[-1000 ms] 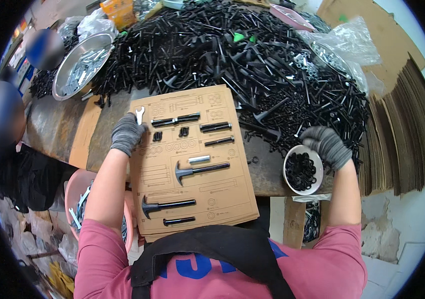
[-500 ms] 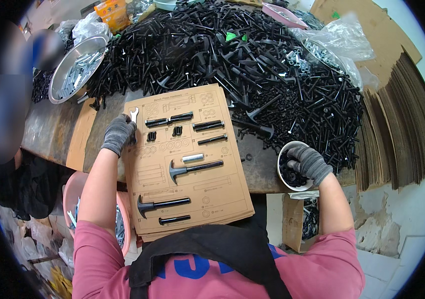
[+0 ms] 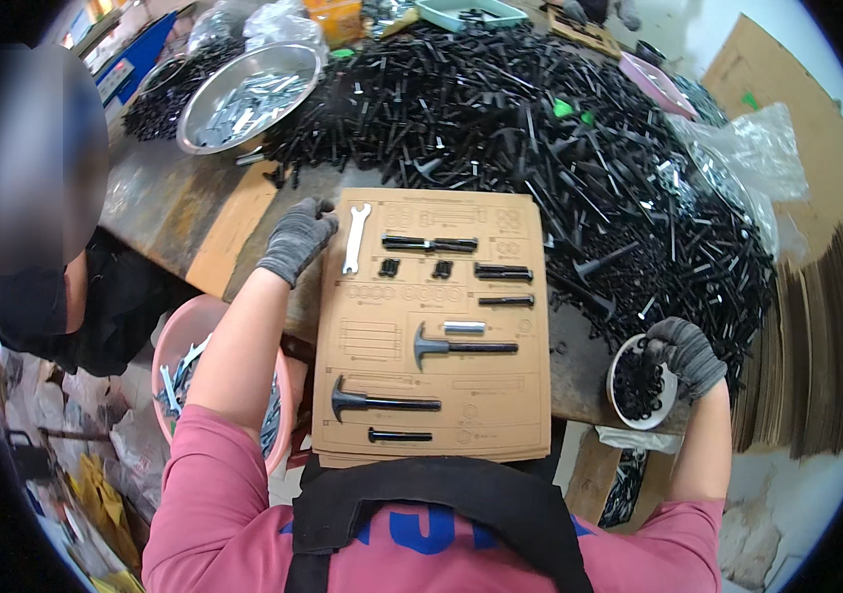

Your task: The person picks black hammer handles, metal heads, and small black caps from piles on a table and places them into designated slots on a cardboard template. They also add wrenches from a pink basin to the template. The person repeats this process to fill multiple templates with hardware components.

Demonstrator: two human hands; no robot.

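Note:
My left hand, in a grey knit glove, rests at the upper left edge of a printed cardboard sheet with its fingers loosely bent and apart. Beside it on the sheet lies a silver open-end wrench. My right hand, gloved too, is at the rim of a white bowl of small black rings. Its fingers are drawn together; what they hold is hidden. Also on the sheet are black bolts, short black pieces, a silver sleeve and two black hammer-shaped parts.
A large heap of black bolts and parts covers the table's far side. A steel basin stands far left. A pink tub sits below the table's left edge. Cardboard sheets are stacked at right. Another person is at left.
My left hand has drawn back from the wrench, which now lies fully in view. My right hand has shifted from over the bowl's middle to its upper right rim. The view has swung left.

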